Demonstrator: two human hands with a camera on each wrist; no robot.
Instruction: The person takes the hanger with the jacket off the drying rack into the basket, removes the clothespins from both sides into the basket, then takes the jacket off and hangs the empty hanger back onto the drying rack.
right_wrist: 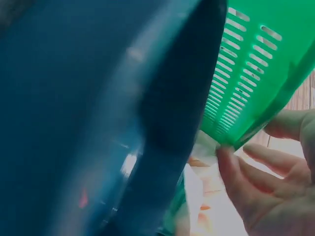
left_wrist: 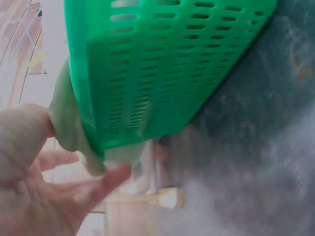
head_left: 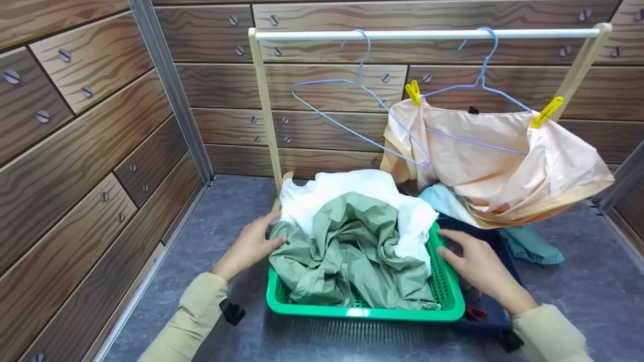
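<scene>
A green plastic basket [head_left: 365, 313] with slotted walls holds a crumpled sage-green garment [head_left: 352, 251] and a white cloth [head_left: 352, 183] behind it. My left hand [head_left: 251, 246] is at the basket's far left corner, its thumb against the green fabric that drapes over the rim; the other fingers extend beyond the corner in the left wrist view. On the opposite side, my right hand [head_left: 475, 259] is beside the right rim, thumb and fingers apart. In the right wrist view its fingertips [right_wrist: 226, 152] are close to the basket corner; whether they touch it is unclear.
Behind the basket stands a rack with a white rail [head_left: 427, 34]. A bare blue hanger [head_left: 360, 83] hangs there, beside a peach garment [head_left: 478, 161] held by yellow clips [head_left: 547, 112] on another hanger. A dark blue bin [head_left: 495, 246] stands right of the basket, near teal cloth [head_left: 533, 245].
</scene>
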